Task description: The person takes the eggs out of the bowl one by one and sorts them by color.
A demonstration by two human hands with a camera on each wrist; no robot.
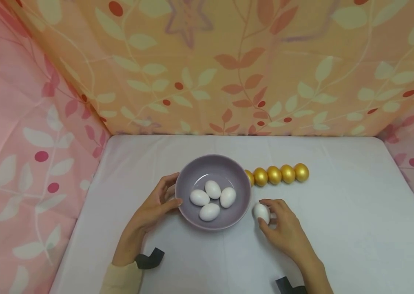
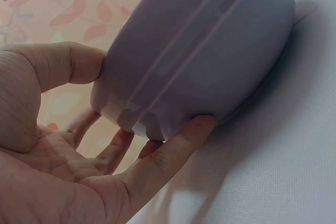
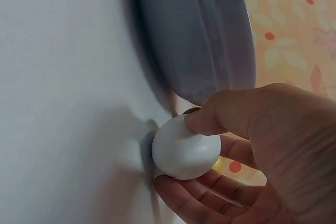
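Observation:
A purple bowl (image 1: 212, 162) stands on the white-covered table with several white eggs (image 1: 209, 212) inside it. At its left side my left hand (image 1: 155, 204) holds it, the thumb by the rim. The left wrist view shows fingertips of that hand (image 2: 68, 177) against the bowl's outer wall (image 2: 210, 51). Just right of the bowl, my right hand (image 1: 285, 226) grips another white egg (image 1: 261, 213) between thumb and fingers. From the right wrist, this egg (image 3: 184, 148) appears at the tabletop, close beside the bowl (image 3: 184, 30).
Several golden eggs (image 1: 274, 175) lie in a row behind and to the right of the bowl, the leftmost partly hidden by its rim. A white cloth covers the table (image 1: 357, 212). Patterned fabric (image 1: 199, 73) hangs along the back and both sides.

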